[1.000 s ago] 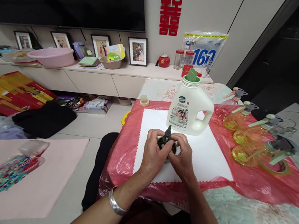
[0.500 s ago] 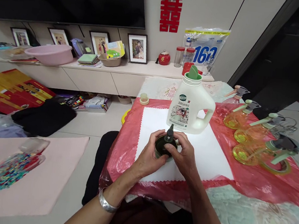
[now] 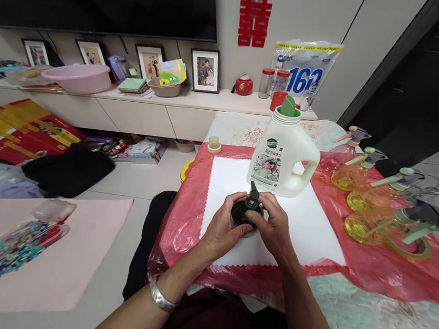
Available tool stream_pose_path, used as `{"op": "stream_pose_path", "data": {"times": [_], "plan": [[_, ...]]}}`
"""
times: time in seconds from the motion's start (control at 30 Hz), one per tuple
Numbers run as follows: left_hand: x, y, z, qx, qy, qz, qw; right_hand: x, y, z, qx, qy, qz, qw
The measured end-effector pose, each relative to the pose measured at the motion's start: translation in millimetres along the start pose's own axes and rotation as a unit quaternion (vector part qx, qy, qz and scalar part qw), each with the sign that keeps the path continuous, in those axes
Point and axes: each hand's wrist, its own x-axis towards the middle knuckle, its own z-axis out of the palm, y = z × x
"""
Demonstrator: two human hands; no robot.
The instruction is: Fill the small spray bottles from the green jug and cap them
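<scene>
Between my hands stands a dark green pump bottle (image 3: 240, 214) with a black pump head (image 3: 253, 196), seen from above over a white sheet (image 3: 221, 178). My left hand (image 3: 223, 225) wraps round the bottle's left side. On its right side, my right hand (image 3: 272, 223) has its fingers closed round the collar, with the thumb against the base of the pump head. Just behind the bottle is a large white detergent jug (image 3: 270, 157), uncapped, with a green spout (image 3: 288, 106). A pale cap (image 3: 214, 144) lies on the red plastic cover to the left.
Several spray bottles of yellow liquid (image 3: 358, 228) line the table's right side, beside a roll of tape (image 3: 412, 247). Red plastic sheeting (image 3: 181, 223) covers much of the table. At lower left, coloured beads (image 3: 10, 257) lie on a pink sheet (image 3: 71, 285).
The whole view has shifted slightly, so everything appears a little farther right. Both hands keep their hold on the pump bottle, with the right thumb still by the pump head.
</scene>
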Motion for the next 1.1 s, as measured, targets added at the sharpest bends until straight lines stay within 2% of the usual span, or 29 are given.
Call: {"op": "stream_pose_path", "data": {"times": [0.27,0.5,0.6,0.8,0.87,1.0,1.1], "plan": [[0.2,-2.1,-0.9,0.008,-0.005,0.012,1.000,1.2,-1.3,0.1,0.012,-0.001,-0.020,1.000],[-0.4,-0.2,-1.3,-0.002,-0.008,0.011,1.000,1.7,-2.6,-6.0,0.030,-0.030,-0.008,0.999],[-1.5,0.3,-1.2,0.006,-0.004,0.003,1.000,0.6,-1.6,-1.1,0.020,-0.008,0.004,1.000],[-1.4,-1.8,-2.1,0.011,0.005,0.001,1.000,-3.8,-3.5,15.0,-0.012,0.107,0.068,0.992],[-0.7,-3.0,-2.3,0.002,0.001,0.009,1.000,-4.3,-4.4,12.2,-0.010,0.088,0.065,0.994],[-0.2,-4.0,-1.4,-0.014,-0.009,0.010,1.000,-4.4,-3.3,-1.3,0.057,-0.014,0.051,0.997],[-0.4,-4.3,-0.9,-0.008,-0.004,0.006,1.000,-5.6,0.0,-2.2,0.078,-0.008,0.057,0.995]]}}
